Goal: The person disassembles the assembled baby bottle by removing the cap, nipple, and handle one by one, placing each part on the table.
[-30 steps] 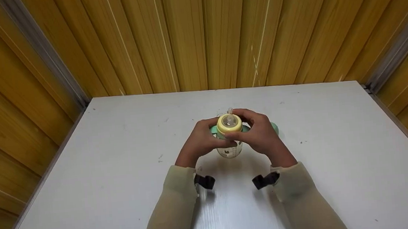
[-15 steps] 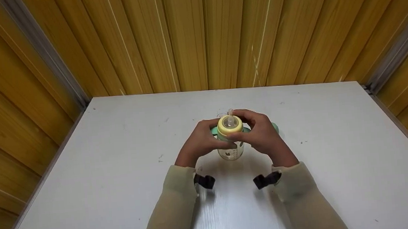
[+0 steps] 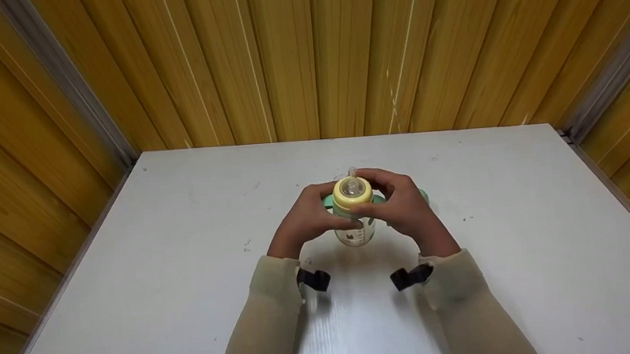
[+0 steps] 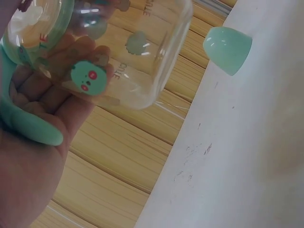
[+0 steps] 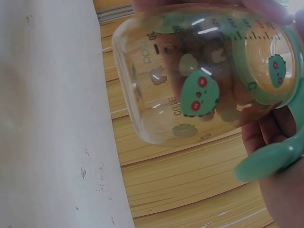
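A clear baby bottle (image 3: 357, 237) with a pale yellow collar (image 3: 351, 202) and a translucent teat is held upright over the table between both hands. My left hand (image 3: 310, 217) grips its body, the thumb across the front just below the collar. My right hand (image 3: 406, 209) holds the collar, with its thumb in front and fingers curled behind. Green bear faces and dark scale marks show on the bottle in the right wrist view. One green handle (image 4: 35, 126) lies against the left palm; another handle (image 5: 263, 161) sticks out beside the right hand.
A mint green cap (image 4: 228, 50) stands on the white table (image 3: 187, 279), beyond the bottle. In the head view the right hand partly covers it. Wood-patterned panels (image 3: 287, 59) rise behind the table and at both sides.
Both hands keep their hold and the bottle has hardly moved. The right thumb tip sits slightly farther right on the collar than a second ago.
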Demonstrator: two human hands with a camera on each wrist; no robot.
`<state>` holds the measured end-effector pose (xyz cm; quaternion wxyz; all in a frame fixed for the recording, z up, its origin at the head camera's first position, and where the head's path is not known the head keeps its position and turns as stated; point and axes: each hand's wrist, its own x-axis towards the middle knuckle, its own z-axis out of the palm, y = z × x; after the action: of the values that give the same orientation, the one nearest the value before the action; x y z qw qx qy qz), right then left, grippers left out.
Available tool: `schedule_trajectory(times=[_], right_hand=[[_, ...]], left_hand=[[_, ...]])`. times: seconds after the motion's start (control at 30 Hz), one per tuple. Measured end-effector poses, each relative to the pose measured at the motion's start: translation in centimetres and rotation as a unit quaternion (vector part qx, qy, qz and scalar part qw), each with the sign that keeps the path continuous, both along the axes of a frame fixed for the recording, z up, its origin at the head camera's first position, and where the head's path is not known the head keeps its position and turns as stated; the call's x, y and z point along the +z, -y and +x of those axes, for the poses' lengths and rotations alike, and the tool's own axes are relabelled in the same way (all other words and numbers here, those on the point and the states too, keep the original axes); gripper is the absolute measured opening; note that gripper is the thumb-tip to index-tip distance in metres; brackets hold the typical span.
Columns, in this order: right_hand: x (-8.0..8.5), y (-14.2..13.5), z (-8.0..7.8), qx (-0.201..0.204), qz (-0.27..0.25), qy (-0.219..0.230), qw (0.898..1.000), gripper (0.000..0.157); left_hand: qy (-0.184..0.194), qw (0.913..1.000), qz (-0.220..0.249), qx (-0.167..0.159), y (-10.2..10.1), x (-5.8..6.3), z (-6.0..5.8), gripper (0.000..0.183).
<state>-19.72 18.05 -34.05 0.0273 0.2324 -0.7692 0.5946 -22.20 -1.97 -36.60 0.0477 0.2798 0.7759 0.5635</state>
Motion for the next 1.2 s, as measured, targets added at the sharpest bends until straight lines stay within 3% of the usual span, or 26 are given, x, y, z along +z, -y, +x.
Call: schedule_trajectory(times=[0.27, 0.6, 0.87, 1.2], right_hand=[[0.3, 0.4, 0.2, -0.038, 0.036, -0.027, 0.998, 0.065], [-0.2, 1.6, 0.3, -0.114, 0.083, -0.072, 0.987, 0.076], [-0.6, 2.4, 0.3, -0.16, 0.095, -0.096, 0.978, 0.08], [-0.5, 2.2, 0.4, -0.149, 0.078, -0.075, 0.983, 0.074]], left_hand=[[0.0, 0.999, -0.003, 0.044, -0.1, 0.2, 0.1, 0.064], [-0.005, 0.9934, -0.03, 0.111, -0.6, -0.1, 0.0, 0.072], [-0.042, 0.9913, -0.036, 0.119, -1.0, -0.1, 0.1, 0.071], [-0.032, 0.9939, -0.031, 0.101, -0.8, 0.0, 0.2, 0.07]])
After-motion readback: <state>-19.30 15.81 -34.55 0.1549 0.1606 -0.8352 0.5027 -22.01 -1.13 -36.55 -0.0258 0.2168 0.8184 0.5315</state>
